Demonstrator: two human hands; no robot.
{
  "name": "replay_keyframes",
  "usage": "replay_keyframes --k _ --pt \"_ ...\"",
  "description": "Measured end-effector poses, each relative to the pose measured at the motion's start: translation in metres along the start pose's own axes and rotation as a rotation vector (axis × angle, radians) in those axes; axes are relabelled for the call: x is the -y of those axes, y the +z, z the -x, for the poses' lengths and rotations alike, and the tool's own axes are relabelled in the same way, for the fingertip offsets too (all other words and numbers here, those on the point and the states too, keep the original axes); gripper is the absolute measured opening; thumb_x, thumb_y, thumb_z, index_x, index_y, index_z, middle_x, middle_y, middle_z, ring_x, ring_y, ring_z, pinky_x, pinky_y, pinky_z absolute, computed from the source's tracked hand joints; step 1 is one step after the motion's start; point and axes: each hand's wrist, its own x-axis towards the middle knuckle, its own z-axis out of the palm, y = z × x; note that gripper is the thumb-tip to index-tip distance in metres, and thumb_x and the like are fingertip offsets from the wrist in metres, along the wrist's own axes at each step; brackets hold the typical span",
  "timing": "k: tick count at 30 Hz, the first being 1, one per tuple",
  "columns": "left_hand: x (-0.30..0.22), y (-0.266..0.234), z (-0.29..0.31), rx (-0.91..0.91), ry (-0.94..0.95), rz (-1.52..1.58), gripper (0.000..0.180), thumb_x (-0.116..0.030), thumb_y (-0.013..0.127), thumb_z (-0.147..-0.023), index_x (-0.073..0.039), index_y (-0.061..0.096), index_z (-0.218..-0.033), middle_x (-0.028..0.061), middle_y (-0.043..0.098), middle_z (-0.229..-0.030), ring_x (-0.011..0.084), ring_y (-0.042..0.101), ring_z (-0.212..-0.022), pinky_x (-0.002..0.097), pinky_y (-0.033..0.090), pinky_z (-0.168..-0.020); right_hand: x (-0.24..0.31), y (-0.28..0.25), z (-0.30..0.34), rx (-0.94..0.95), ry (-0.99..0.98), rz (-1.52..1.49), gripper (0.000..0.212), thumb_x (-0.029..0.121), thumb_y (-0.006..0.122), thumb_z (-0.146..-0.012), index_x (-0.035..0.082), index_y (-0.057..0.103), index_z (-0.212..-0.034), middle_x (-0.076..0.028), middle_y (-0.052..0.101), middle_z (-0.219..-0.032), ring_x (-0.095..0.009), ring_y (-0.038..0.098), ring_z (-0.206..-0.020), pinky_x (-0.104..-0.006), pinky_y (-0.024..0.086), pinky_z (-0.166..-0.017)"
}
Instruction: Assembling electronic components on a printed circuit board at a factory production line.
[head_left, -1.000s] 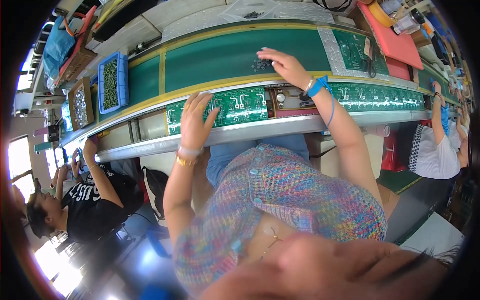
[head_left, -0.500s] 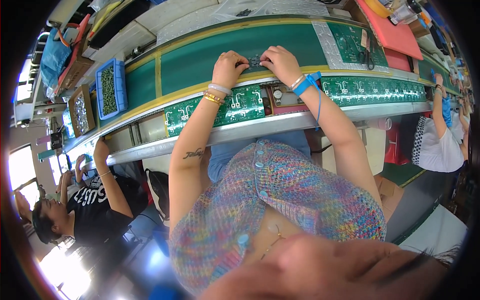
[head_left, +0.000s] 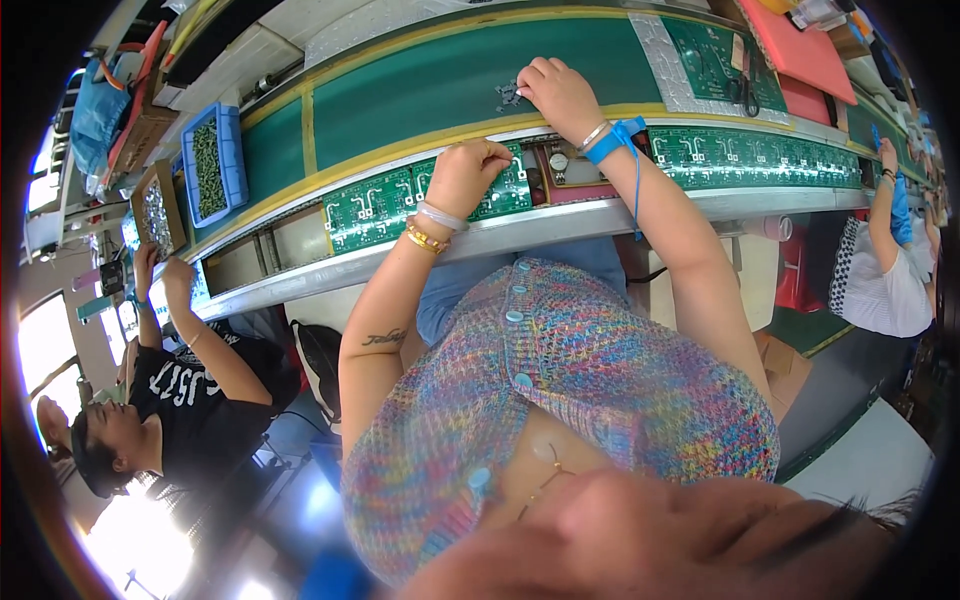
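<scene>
My left hand [head_left: 466,178] is over the right part of a green circuit board [head_left: 362,208] on the rail, thumb and finger pinched together. Whatever sits in that pinch is too small to make out. On the green work surface [head_left: 420,105], farther off, lies a small pile of dark grey parts [head_left: 508,98]. My right hand [head_left: 560,98] is at the right edge of this pile with its fingers drawn together; their tips hide anything between them. A blue strap [head_left: 618,140] circles my right wrist.
More green circuit boards [head_left: 750,158] line the rail to the right. Scissors [head_left: 743,92] lie on a board at the far right. A blue bin [head_left: 236,160] of small green parts stands left, beside a cardboard box [head_left: 160,205]. A co-worker [head_left: 200,410] sits at the left.
My left hand has left the pile and come nearer, down over the circuit board. My right hand stays by the pile. The co-worker's arms at the left have shifted.
</scene>
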Motion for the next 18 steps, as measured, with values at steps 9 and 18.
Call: replay_keyframes --k 9,18 --pt "0.004 0.011 0.005 -0.025 0.026 -0.096 0.005 -0.006 0.066 -0.074 -0.002 0.063 -0.073 0.0108 0.056 -0.087 0.0292 0.059 -0.078 0.0387 0.048 -0.068 -0.009 -0.007 0.008 -0.074 0.201 -0.337 0.011 0.015 0.060 -0.084 0.007 0.064 -0.090 -0.005 0.064 -0.086 -0.024 0.060 -0.082 -0.0326 0.048 -0.071" --pt "0.001 0.011 0.006 -0.021 0.031 -0.115 0.006 -0.007 0.066 -0.073 -0.001 0.063 -0.073 0.0105 0.055 -0.086 0.0290 0.059 -0.077 0.0380 0.048 -0.069 -0.009 -0.009 0.010 -0.049 0.297 -0.438 0.014 0.013 0.062 -0.084 0.007 0.066 -0.096 -0.006 0.065 -0.086 -0.018 0.062 -0.076 -0.0283 0.049 -0.068"
